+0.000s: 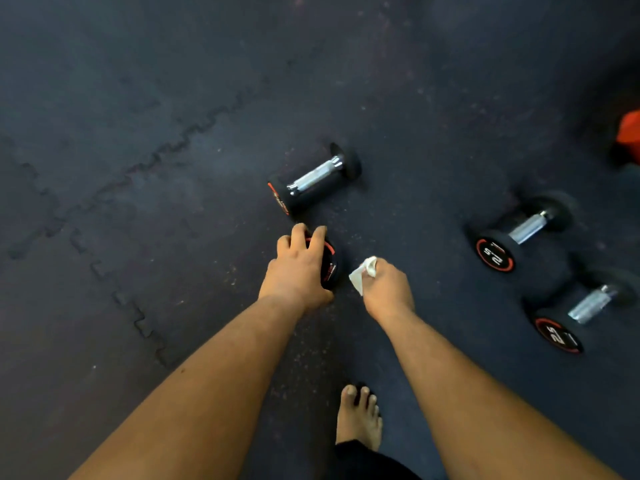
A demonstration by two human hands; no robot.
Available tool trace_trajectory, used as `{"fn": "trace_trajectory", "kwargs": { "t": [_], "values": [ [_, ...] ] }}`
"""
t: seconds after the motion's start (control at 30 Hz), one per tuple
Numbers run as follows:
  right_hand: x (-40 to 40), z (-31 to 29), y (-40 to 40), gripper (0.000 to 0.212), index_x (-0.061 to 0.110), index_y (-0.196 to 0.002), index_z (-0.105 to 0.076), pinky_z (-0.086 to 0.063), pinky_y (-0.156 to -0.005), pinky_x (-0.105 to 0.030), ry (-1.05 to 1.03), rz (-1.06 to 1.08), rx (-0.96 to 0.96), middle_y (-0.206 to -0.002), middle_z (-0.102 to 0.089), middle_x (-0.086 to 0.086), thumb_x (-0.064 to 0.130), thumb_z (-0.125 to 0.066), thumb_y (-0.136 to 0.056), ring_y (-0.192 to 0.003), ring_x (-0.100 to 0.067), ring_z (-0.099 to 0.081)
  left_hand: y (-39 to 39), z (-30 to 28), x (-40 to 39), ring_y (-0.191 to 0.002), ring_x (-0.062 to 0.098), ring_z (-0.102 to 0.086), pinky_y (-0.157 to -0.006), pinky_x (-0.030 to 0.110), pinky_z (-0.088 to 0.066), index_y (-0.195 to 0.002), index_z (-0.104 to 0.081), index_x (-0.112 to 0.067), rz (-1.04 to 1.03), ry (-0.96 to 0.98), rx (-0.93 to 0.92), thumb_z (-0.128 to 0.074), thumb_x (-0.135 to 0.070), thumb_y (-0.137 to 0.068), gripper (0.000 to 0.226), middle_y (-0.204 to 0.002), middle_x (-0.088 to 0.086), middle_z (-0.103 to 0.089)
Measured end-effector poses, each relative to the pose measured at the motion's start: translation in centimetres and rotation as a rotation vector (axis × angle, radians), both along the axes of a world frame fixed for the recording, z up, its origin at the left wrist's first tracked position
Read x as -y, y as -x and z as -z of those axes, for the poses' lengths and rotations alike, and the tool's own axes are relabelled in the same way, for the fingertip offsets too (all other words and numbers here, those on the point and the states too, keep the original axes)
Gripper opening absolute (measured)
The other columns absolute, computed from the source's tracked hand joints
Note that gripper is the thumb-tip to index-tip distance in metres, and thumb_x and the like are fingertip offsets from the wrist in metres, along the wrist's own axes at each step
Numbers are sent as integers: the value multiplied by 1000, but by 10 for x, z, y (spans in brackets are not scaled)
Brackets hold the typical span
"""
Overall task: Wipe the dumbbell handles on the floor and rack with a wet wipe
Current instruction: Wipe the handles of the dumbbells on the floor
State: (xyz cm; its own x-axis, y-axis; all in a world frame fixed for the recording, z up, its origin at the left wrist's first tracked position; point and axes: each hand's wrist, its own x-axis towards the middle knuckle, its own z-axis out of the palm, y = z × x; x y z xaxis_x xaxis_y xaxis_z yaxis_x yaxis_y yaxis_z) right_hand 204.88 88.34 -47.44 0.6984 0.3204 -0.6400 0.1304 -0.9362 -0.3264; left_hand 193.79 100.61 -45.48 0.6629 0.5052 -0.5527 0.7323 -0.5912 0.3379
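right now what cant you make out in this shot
Head view only:
- Handle of the black dumbbell under the left hand: hidden by hand and near end plate.
- Orange object: cut off by the right edge.
- Size of the crumpled white wet wipe: partly inside the right hand.
- The rack: out of frame.

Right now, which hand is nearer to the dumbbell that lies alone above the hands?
Left. The left hand grips a dumbbell head just below the lone dumbbell. The right hand, pinching the wet wipe, is lower and further right.
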Motion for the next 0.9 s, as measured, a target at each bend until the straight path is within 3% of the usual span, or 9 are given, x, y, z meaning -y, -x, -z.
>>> {"fn": "trace_trajectory", "kwargs": {
  "t": [0.17,0.43,0.6,0.7,0.77,0.83,0.9],
  "values": [
    [37,-1,-11,24,9,-112,-63,-46,-75,-33,43,64,-60,-111,-68,-15,21,-44,-102,-103,-35,-63,-43,-3,14,-132,31,-34,-84,47,-58,-153,-22,-26,222,-89,-72,-88,-44,-65,111,-148,4,-24],
    [74,5,-46,22,8,-111,-65,-45,-79,-35,3,194,-101,-113,-69,-17,18,-48,-102,-106,-38,-62,-116,-3,21,-132,32,-35,-82,46,-55,-155,-22,-27,323,-180,-56,-88,-38,-66,112,-151,4,-24],
    [73,5,-43,22,13,-114,-66,-47,-79,-35,-48,241,-155,-111,-70,-13,19,-50,-101,-102,-36,-63,-119,2,16,-141,31,-28,-100,46,-51,-164,-6,-29,308,-124,-25,-92,-44,-64,132,-158,3,-21],
    [66,11,-23,23,17,-115,-66,-52,-84,-38,-69,307,-196,-111,-70,-11,23,-50,-101,-102,-34,-64,-102,3,1,-152,26,-16,-119,45,-33,-165,1,-27,268,71,69,-92,-58,-61,143,-167,-1,-13],
    [56,14,-4,25,14,-119,-66,-51,-86,-38,-77,346,-236,-115,-70,-13,25,-50,-102,-106,-34,-64,-84,0,-17,-155,20,-14,-123,42,-24,-165,-2,-28,154,195,106,-90,-68,-55,146,-170,-3,-10],
    [43,21,15,28,9,-121,-65,-47,-87,-36,-91,366,-253,-118,-69,-16,24,-52,-103,-109,-35,-63,-66,5,-42,-156,21,-14,-124,46,-23,-165,-9,-29,107,183,76,-78,-80,-51,143,-171,-3,-10],
    [28,28,31,27,9,-122,-66,-48,-88,-35,-133,407,-271,-117,-70,-15,22,-55,-101,-109,-34,-64,-53,18,-68,-157,26,-12,-124,54,-23,-164,-14,-27,134,31,-9,-67,-88,-55,136,-171,2,-11]
  ]
}}
